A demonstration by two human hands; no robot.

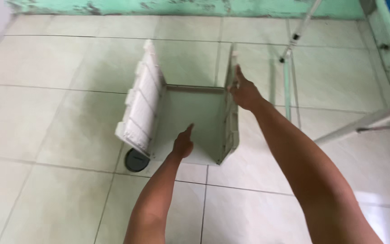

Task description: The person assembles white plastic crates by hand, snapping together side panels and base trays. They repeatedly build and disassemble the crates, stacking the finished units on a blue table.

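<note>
Stool [183, 119], one, white, lies overturned on floor [46, 113]. Right hand [244, 92] grips one side panel; left hand [183, 144], fingers loose, touches inner panel. One drain [136, 160] adjacent.

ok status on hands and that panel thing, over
Left hand flat on the base inside white plastic panel frame. Right hand gripping its right wall. Round floor drain alongside.
</note>
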